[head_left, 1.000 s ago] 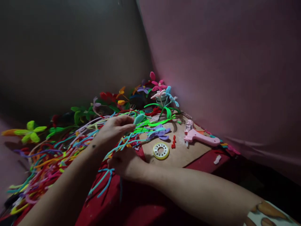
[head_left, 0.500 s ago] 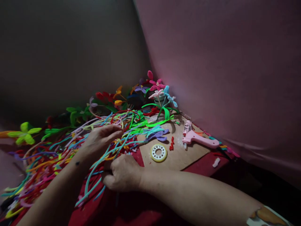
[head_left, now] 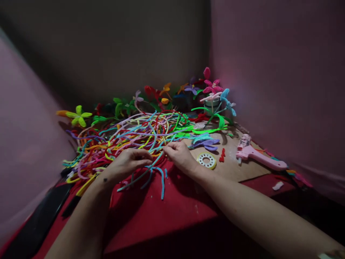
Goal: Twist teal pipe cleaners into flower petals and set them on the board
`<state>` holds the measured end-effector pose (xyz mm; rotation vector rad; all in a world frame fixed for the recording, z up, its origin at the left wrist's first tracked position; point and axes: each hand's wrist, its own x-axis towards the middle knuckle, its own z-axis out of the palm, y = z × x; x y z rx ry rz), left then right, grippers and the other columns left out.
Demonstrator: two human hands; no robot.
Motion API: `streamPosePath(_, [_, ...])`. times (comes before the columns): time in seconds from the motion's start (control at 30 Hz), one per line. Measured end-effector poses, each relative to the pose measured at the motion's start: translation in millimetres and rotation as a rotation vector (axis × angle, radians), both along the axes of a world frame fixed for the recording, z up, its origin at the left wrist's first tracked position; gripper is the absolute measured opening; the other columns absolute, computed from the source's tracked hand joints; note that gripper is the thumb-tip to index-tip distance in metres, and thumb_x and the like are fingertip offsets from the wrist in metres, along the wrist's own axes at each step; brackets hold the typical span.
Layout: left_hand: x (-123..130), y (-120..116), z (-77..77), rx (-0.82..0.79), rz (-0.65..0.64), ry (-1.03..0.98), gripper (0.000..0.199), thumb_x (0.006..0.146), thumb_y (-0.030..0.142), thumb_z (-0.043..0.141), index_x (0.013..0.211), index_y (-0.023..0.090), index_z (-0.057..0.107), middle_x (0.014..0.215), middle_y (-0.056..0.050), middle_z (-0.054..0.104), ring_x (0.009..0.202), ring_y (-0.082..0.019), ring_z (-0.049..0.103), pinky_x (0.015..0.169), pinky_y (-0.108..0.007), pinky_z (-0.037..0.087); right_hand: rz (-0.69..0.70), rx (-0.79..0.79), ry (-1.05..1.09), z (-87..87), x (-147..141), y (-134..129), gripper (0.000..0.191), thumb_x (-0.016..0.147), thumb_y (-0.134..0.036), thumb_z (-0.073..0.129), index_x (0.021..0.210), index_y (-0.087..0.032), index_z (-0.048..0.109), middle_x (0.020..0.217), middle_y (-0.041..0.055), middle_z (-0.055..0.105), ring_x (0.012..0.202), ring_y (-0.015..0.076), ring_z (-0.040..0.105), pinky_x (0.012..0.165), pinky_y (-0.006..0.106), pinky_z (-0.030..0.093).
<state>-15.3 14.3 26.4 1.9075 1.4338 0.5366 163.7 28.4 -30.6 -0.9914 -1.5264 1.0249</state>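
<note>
Holding a long blue fuzzy stick (head_left: pixel 157 160) over the red table (head_left: pixel 185 212), head view.
The right hand (head_left: pixel 180 155) pinches its upper part, fingers pressed together; the left hand (head_left: pixel 132 161) has bent fingers just beside its middle, and I cannot tell if they grip. The stick slants from low left up to the nearer right fingers.

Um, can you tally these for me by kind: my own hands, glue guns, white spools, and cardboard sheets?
Hands, left hand and right hand: 2
Glue gun: 1
White spool: 1
Cardboard: 1
Total: 5
</note>
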Motion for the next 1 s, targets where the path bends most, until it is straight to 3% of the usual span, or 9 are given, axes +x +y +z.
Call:
streamPosePath(0.13, [-1.6, -2.2, -5.5, 0.03, -0.007, 0.075, 0.02, 0.062, 0.038, 0.064, 0.069, 0.02, 0.07, 0.065, -0.002, 0.062, 0.06, -0.016, 0.053, 0.053, -0.022, 0.04, 0.029, 0.042, -0.103, -0.9, -2.0, -4.6, 0.027, 0.07, -0.024, 0.046, 0.045, -0.017, 0.04, 0.043, -0.0052, 0.036, 0.046, 0.0069, 0.032, 0.048, 0.021, 0.024])
streamPosePath(0.27, [3.5, -2.2, -14.6, 0.127, -0.031, 0.274, 0.016, 0.063, 0.032, 0.06, 0.055, 0.019, 0.065, 0.049, 0.001, 0.052, 0.049, -0.012, 0.043, 0.046, -0.02, 0.029, 0.081, 0.007, -0.171, -6.0, -5.4, -5.9, 0.026, 0.069, -0.02, 0.047, 0.044, -0.015, 0.045, 0.042, -0.0042, 0.04, 0.045, 0.0066, 0.035, 0.047, 0.021, 0.025])
streamPosePath(0.37, [4.8, -4.4, -12.9, 0.15, -0.019, 0.298, 0.02, 0.066, 0.032, 0.056, 0.053, 0.018, 0.063, 0.046, 0.002, 0.047, 0.048, -0.011, 0.04, 0.047, -0.02, 0.028, 0.135, -0.062, -0.137, -8.6, -7.6, -5.9, 0.027, 0.072, -0.026, 0.049, 0.047, -0.015, 0.051, 0.042, -0.0027, 0.046, 0.044, 0.0069, 0.039, 0.044, 0.02, 0.026])
streamPosePath(0.53, [5.4, -15.9, -1.3, 0.102, -0.095, 0.197, 0.022, 0.071, 0.034, 0.053, 0.062, 0.018, 0.064, 0.053, 0.003, 0.049, 0.052, -0.011, 0.042, 0.049, -0.019, 0.031, 0.216, -0.299, 0.184, -3.9, -6.8, -5.7, 0.026, 0.068, -0.037, 0.059, 0.056, -0.014, 0.055, 0.049, -0.0017, 0.053, 0.04, 0.0055, 0.041, 0.039, 0.018, 0.027])
streamPosePath(0.63, [10.2, -21.3, 1.1, 0.092, -0.175, 0.221, 0.022, 0.073, 0.034, 0.052, 0.063, 0.017, 0.063, 0.055, 0.002, 0.05, 0.053, -0.011, 0.041, 0.05, -0.019, 0.031, 0.272, -0.462, 0.42, -0.1, -5.0, -5.3, 0.019, 0.065, -0.03, 0.062, 0.06, -0.013, 0.056, 0.049, -0.0017, 0.055, 0.035, 0.0041, 0.037, 0.034, 0.018, 0.021])
streamPosePath(0.73, [12.6, -22.4, 1.6, 0.128, -0.223, 0.27, 0.022, 0.074, 0.032, 0.05, 0.063, 0.017, 0.062, 0.056, 0.002, 0.05, 0.053, -0.01, 0.04, 0.05, -0.019, 0.03, 0.303, -0.57, 0.635, 2.1, -3.6, -4.5, 0.009, 0.065, -0.02, 0.061, 0.065, -0.011, 0.058, 0.052, -0.0002, 0.057, 0.039, 0.006, 0.044, 0.034, 0.017, 0.024])
streamPosePath(0.87, [4.5, -18.5, 3.1, 0.141, -0.256, 0.336, 0.021, 0.075, 0.029, 0.049, 0.066, 0.018, 0.063, 0.06, 0.001, 0.054, 0.056, -0.011, 0.044, 0.053, -0.019, 0.032, 0.161, -0.702, 0.886, 3.4, -0.9, -0.4, 0.014, 0.08, -0.014, 0.045, 0.071, -0.011, 0.056, 0.054, 0.003, 0.061, 0.039, 0.0074, 0.049, 0.035, 0.017, 0.03])
streamPosePath(0.93, [-3.3, -14.9, 3.2, 0.157, -0.266, 0.365, 0.021, 0.077, 0.028, 0.046, 0.073, 0.018, 0.064, 0.067, 0.0, 0.059, 0.062, -0.012, 0.049, 0.058, -0.02, 0.035, 0.068, -0.745, 0.932, 3.6, 0.3, 2.1, 0.021, 0.084, -0.013, 0.038, 0.072, -0.01, 0.055, 0.05, 0.0029, 0.059, 0.037, 0.0069, 0.047, 0.035, 0.016, 0.031])
streamPosePath(1.0, [-11.0, -10.4, 1.8, 0.235, -0.24, 0.394, 0.022, 0.078, 0.027, 0.045, 0.076, 0.017, 0.064, 0.073, -0.001, 0.06, 0.067, -0.013, 0.051, 0.063, -0.021, 0.038, 0.064, -0.736, 0.932, 3.7, 0.0, 3.2, 0.022, 0.086, -0.013, 0.036, 0.074, -0.009, 0.055, 0.049, 0.0031, 0.058, 0.036, 0.0073, 0.048, 0.035, 0.016, 0.033])
